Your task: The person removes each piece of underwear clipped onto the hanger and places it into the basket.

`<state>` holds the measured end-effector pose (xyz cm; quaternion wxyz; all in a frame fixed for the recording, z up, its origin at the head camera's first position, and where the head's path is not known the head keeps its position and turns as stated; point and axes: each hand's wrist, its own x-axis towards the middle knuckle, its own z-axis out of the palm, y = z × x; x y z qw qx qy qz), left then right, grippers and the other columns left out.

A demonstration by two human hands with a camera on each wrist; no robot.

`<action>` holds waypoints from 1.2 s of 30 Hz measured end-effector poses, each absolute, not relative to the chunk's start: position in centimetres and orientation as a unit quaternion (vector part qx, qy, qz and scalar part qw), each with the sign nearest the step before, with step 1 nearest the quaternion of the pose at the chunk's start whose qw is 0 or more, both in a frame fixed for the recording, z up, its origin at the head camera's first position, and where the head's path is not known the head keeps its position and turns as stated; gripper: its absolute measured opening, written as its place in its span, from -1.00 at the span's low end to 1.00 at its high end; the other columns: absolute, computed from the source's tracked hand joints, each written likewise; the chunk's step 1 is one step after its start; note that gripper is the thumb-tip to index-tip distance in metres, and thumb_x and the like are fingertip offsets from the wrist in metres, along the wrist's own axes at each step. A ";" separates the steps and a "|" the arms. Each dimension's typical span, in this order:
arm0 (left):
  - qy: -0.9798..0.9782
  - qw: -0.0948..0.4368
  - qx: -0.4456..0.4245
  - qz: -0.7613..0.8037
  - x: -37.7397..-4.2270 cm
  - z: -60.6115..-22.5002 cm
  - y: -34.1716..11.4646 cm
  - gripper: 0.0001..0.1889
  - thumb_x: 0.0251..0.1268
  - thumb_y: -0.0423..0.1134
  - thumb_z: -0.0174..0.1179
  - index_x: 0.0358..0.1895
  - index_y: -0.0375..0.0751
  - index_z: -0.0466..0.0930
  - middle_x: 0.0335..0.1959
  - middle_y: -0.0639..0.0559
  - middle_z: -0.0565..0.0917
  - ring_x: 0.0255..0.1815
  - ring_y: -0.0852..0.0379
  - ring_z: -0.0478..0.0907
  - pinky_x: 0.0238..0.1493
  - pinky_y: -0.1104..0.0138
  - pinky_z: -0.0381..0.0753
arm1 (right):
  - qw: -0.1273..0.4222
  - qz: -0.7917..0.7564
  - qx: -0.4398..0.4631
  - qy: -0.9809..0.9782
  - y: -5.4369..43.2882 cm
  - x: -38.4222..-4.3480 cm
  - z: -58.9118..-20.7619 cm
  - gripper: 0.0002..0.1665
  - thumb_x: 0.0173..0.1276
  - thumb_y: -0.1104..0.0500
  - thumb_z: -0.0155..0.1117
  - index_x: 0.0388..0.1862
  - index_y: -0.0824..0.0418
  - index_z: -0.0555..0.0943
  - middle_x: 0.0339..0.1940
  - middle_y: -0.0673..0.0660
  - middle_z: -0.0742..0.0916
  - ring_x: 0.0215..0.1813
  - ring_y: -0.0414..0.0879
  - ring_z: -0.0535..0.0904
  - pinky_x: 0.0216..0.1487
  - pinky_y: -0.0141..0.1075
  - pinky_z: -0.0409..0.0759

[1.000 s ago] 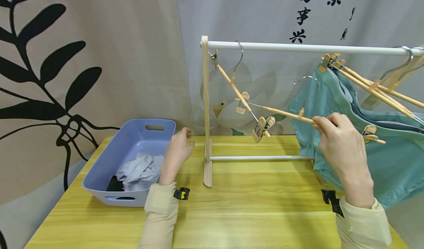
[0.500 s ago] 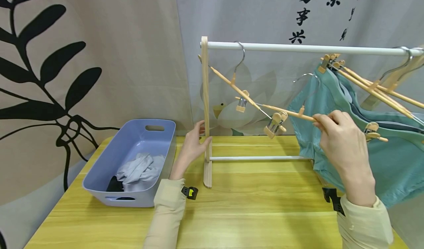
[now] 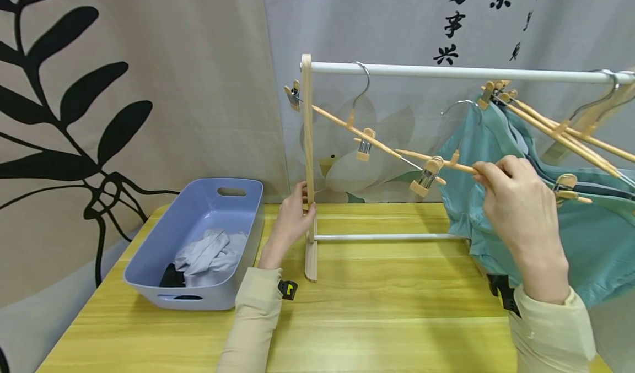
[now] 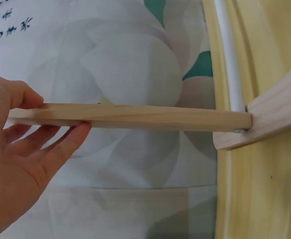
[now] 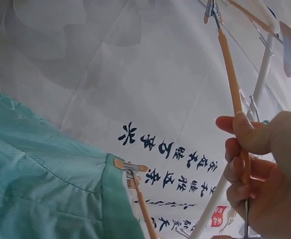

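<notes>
Nearest, two pale sleeves (image 3: 258, 312) enter from the bottom edge over a wooden table (image 3: 387, 329). At left of centre stands a blue bin (image 3: 218, 298); a light grey-blue cloth (image 3: 210, 254) and a black piece (image 3: 172, 276) lie inside, so some fabric evidently remains unhung.

Just right of the bin, the left hand (image 3: 290, 219) pinches the rack's wooden upright (image 3: 307, 136), thumb and fingers on opposite sides, as the left wrist view confirms. Well apart from it, at right of centre, the right hand (image 3: 521, 213) has its fingers curled round the bar of a clip hanger (image 3: 463, 167). That hanger's hook points upward but sits below the white rail (image 3: 421, 70), not on it, and no garment shows on its clips.

A second bare hanger (image 3: 342, 123) slants across the frame's middle, hooked near the rail's left end and crossing in front of the held one.

Toward the right edge, turquoise garments (image 3: 600, 241) already hang from clip hangers (image 3: 560, 131) hooked on the rail; they overlap, so I cannot count them surely. By my judgement, the work is part done: this group is up, while the bin's contents remain.

Farthest back, a printed curtain (image 3: 213, 86) fills the upper frame.
</notes>
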<state>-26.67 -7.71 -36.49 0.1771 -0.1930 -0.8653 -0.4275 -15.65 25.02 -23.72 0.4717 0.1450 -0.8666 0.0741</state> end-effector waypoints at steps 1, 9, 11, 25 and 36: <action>-0.867 0.178 -0.193 -0.424 -26.7 -36.5 -7.7 -0.51 0.27 -0.40 0.05 0.26 -0.44 0.22 -0.03 -0.33 0.60 -0.03 -0.17 0.63 -0.19 0.23 0.71 | 0.473 0.072 0.145 -0.866 25.0 -15.7 -23.6 -0.86 0.23 0.38 0.28 -0.22 0.35 0.67 -0.49 0.27 0.56 -0.42 0.17 0.44 -0.56 0.04 0.43; -0.867 0.176 -0.188 -0.426 -26.6 -36.5 -7.6 -0.52 0.28 -0.39 0.05 0.26 -0.41 0.24 -0.02 -0.33 0.60 -0.02 -0.18 0.64 -0.19 0.23 0.72 | 0.485 0.059 0.142 -0.861 24.7 -15.7 -22.0 -0.85 0.28 0.37 0.23 -0.20 0.36 0.67 -0.48 0.29 0.55 -0.40 0.19 0.43 -0.56 0.07 0.42; -0.868 0.174 -0.186 -0.427 -26.6 -36.5 -7.6 -0.52 0.28 -0.39 0.05 0.26 -0.40 0.24 -0.02 -0.33 0.60 -0.02 -0.17 0.64 -0.19 0.22 0.72 | 0.487 0.058 0.138 -0.860 24.6 -15.6 -21.5 -0.85 0.29 0.35 0.21 -0.20 0.36 0.67 -0.48 0.30 0.56 -0.37 0.22 0.44 -0.53 0.10 0.43; -0.874 0.170 -0.184 -0.415 -26.6 -36.7 -7.5 -0.49 0.33 -0.36 0.01 0.31 -0.44 0.17 0.02 -0.35 0.58 0.01 -0.19 0.63 -0.17 0.23 0.71 | 0.480 0.049 0.132 -0.866 23.3 -16.4 -18.7 -0.84 0.32 0.34 0.18 -0.17 0.36 0.65 -0.45 0.33 0.53 -0.35 0.25 0.42 -0.48 0.12 0.39; -0.876 0.182 -0.184 -0.407 -26.6 -36.8 -7.5 -0.50 0.31 -0.38 0.03 0.29 -0.44 0.20 -0.02 -0.35 0.60 -0.03 -0.18 0.64 -0.19 0.23 0.72 | 0.471 0.046 0.137 -0.870 21.7 -17.4 -17.8 -0.82 0.36 0.33 0.14 -0.14 0.38 0.63 -0.44 0.33 0.52 -0.34 0.26 0.42 -0.48 0.13 0.42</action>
